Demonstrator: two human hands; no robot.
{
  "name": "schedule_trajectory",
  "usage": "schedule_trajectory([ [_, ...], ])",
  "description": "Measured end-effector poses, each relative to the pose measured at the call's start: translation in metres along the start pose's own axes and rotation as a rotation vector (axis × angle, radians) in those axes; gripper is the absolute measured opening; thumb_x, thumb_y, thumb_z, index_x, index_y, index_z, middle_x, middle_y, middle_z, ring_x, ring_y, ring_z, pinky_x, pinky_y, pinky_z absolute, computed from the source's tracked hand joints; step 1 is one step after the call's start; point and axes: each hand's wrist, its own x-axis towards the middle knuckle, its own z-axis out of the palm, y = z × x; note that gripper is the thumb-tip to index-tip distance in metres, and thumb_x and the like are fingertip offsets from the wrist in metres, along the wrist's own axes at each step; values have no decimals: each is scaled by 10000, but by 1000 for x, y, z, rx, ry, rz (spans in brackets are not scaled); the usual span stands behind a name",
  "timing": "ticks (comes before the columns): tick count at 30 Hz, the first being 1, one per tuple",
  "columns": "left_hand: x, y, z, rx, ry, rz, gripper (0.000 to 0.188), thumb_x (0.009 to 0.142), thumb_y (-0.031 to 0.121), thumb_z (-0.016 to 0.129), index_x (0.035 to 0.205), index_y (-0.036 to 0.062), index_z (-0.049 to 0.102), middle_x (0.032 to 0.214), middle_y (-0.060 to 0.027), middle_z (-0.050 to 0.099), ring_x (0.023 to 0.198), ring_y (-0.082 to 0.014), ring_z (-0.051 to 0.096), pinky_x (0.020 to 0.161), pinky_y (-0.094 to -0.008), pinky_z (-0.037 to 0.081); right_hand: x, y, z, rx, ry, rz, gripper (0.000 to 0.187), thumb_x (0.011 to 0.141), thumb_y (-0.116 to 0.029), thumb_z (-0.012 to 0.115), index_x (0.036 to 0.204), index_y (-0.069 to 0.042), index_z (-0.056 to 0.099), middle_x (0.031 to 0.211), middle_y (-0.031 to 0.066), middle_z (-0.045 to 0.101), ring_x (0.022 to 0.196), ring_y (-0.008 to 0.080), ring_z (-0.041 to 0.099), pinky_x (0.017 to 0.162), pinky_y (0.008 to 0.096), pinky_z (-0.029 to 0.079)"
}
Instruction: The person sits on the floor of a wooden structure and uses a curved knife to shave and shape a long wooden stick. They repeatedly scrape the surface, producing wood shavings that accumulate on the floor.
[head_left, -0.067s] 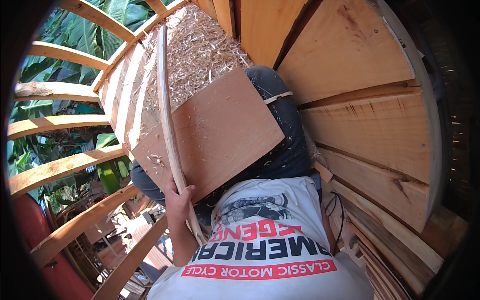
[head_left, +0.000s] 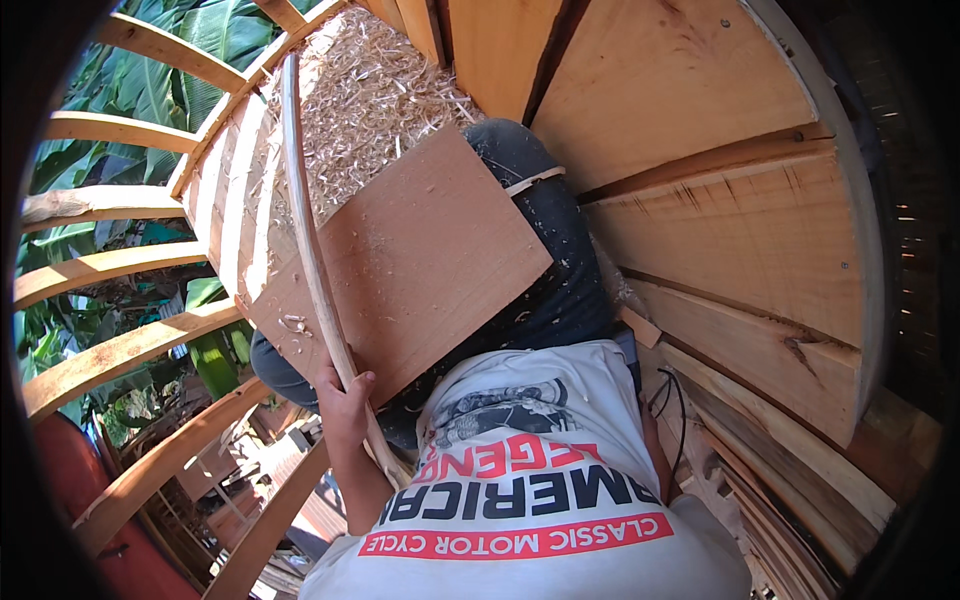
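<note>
Wooden pole (head_left: 307, 235) slants from the frame's upper left to lower centre, over the brown board (head_left: 430, 260) on my lap; my left hand (head_left: 345, 398) grips it low, while my right hand is hidden, its state impossible to tell.

The person wears a white T-shirt (head_left: 545, 470) with a dark grey graphic (head_left: 505, 410), red and black lettering and a red band (head_left: 515, 537); dark blue trousers (head_left: 562, 240), flecked pale; left hand (head_left: 345, 400) bare.

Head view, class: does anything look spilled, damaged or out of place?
Loose wood shavings are strewn thickly beyond the brown board, and a few curls lie on it. They look spilled because they are scattered, not gathered up.
</note>
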Motion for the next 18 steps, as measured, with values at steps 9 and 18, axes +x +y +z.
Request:
schedule_trajectory([
  [9, 1, -5, -13, -37, -20, -20, 412, 725, 177, 613, 1083, 13, 492, 746, -16, 450, 561, -77, 440, 421, -208, 371, 14, 21, -8, 400, -120, 130, 270, 947, -327, 579, 1060, -82, 587, 918, 45, 651, 759, 164, 650, 641, 299, 529],
  [18, 3, 4, -5, -61, -54, 21, 383, 729, 181, 602, 1045, 17, 459, 660, -26, 432, 412, -85, 394, 325, -215, 338, 13, 22, 6, 419, 12, 70, 411, 957, -377, 559, 1215, -57, 554, 1039, 48, 661, 850, 158, 657, 710, 304, 551],
])
